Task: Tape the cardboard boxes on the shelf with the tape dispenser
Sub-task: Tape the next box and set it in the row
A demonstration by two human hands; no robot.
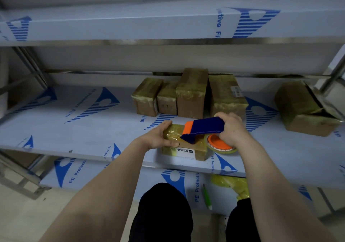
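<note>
At the shelf's (74, 129) front edge, the left hand (160, 137) grips the box (183, 151) by its left end while the right hand (230, 129), curled round the dispenser (203, 128), holds its nose on the lid, the box's long axis running left-right.

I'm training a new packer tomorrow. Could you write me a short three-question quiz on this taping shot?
1. Multiple choice: which hand grips the tape dispenser? A) left B) right C) both
2. True or false: the left hand holds the small box at the front edge of the shelf.
3. Fill in: behind that box, ___ taped boxes stand side by side in a row.

Key: 1 B, the right hand, fingers curled round the handle. 2 True. 3 Four.
</note>
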